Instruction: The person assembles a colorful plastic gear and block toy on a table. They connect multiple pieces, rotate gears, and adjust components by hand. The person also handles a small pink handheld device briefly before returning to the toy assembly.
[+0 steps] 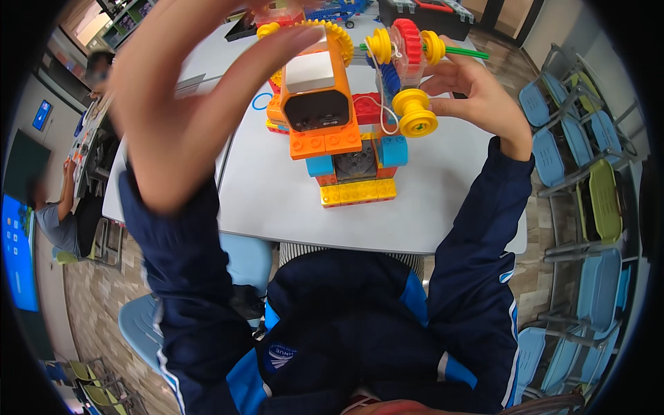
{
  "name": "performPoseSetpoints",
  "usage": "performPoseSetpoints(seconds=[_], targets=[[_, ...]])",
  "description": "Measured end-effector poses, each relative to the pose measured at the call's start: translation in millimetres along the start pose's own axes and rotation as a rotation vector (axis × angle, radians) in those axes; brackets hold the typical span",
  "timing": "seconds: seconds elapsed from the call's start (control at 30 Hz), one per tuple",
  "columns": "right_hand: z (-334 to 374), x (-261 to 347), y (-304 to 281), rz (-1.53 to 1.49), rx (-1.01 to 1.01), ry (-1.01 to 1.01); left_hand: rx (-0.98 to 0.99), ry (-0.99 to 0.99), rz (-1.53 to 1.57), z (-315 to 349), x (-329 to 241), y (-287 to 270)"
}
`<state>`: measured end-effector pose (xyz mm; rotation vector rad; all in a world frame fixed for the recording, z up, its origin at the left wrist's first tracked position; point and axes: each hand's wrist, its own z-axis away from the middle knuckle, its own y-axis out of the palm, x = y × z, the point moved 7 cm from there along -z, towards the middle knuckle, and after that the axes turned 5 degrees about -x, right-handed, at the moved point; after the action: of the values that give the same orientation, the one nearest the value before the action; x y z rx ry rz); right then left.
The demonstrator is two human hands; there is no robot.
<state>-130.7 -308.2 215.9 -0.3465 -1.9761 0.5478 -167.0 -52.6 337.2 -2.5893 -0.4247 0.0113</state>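
Observation:
A building-block model (pixel 342 142) stands on the white table in front of me, with an orange body, blue and red bricks and a yellow base. An orange block with a black front (pixel 317 111) sits on it. At its right side is an arm with a red gear wheel (pixel 408 40), yellow pulleys (pixel 415 114), a green axle (pixel 467 52) and a white string. My right hand (pixel 477 86) is closed on that arm, its fingertips partly hidden behind it. My left hand (pixel 176 104) is raised at the model's upper left, thumb and fingers apart; its upper fingers leave the picture.
A black case (pixel 429 19) and blue parts (pixel 335 10) are at the table's far side. A blue ring (pixel 261 102) lies left of the model. Blue and green chairs (pixel 550 155) line the right. Other people sit at a table on the left.

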Motion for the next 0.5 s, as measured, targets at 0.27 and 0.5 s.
performPoseSetpoints(seconds=[0.27,0.5], targets=[[-6,4,2,0.003,0.037,-0.027,0.525,0.294,0.267,-47,7,74],[-4,-1,6,-0.027,0.027,-0.004,0.543,0.186,0.390,-46,21,83]])
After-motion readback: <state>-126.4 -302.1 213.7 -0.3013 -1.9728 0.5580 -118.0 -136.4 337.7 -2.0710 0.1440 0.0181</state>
